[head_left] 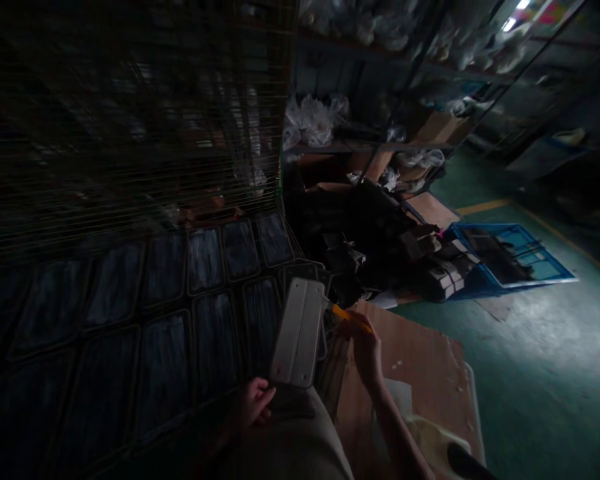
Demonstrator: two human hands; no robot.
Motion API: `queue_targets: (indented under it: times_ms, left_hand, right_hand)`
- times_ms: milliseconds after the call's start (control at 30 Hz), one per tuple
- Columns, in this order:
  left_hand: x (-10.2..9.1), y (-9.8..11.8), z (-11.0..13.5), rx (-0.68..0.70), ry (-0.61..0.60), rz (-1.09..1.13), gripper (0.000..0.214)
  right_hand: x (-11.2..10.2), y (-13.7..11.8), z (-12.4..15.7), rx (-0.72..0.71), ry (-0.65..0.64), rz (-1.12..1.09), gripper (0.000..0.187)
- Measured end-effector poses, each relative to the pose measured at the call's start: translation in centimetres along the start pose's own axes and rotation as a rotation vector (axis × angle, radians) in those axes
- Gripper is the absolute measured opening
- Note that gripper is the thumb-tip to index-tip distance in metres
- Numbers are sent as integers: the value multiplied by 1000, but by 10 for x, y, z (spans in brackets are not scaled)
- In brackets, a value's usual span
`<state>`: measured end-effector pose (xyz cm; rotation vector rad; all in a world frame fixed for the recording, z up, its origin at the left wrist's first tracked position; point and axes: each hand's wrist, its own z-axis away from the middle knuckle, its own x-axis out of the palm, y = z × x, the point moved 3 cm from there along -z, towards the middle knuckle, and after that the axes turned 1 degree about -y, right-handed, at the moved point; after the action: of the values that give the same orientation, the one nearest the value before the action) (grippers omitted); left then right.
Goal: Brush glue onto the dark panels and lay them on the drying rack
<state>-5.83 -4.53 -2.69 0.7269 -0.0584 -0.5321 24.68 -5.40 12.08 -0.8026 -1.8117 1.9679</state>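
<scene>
Pale panel and orange-handled tool, at the person's hands

Item one: flat, pale-grey rectangular panel with rounded corners and a lengthwise centre line [299, 333], tilted, between the two hands, above a clothed leg. Item two: slender tool with an orange handle [351, 317], grasped in the right hand [366, 339]; its pale tip lies at the panel's upper right edge, contact unclear. Left hand [256, 404]: fingers curled, at the panel's lower left corner; whether it grips cannot be told.

Surroundings: dark, streaked rectangular plates in rows [213, 333], left; brown wooden board [425, 353], right; blue plastic crate [540, 280], farther right, on green floor [545, 360].
</scene>
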Motion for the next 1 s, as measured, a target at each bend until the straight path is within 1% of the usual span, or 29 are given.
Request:
queue_targets:
  times_ms: [33,67,133,233,300,400,500,633,767,1000]
  left_hand:
    - [6,-3,2,-83,-45,97,50]
    - [12,-3,4,-129,-74,190,54]
    - [20,3,6,-143,-106,359,54]
    - [27,15,10,-158,-118,552,46]
    - [28,20,14,-185,-97,638,35]
    - [29,27,18,-175,-71,720,20]
    - [30,36,18,-141,-84,748,13]
    - [30,42,14,-143,-56,685,16]
    - [31,40,10,-133,-37,650,23]
    - [32,37,8,-139,-39,636,24]
  right_hand:
    - [3,0,-7,-38,-70,97,37]
    - [6,-1,-13,-82,-141,197,35]
    - [10,-5,-24,-200,-268,378,31]
    - [16,-15,-38,-374,-398,544,30]
    - [20,-17,-46,-433,-446,608,31]
    - [27,-14,-57,-477,-476,673,32]
    - [34,-9,-64,-505,-474,693,32]
    - [39,-5,-63,-518,-474,714,32]
    - [41,-2,-64,-532,-483,738,31]
    - [52,-5,-81,-533,-475,776,31]
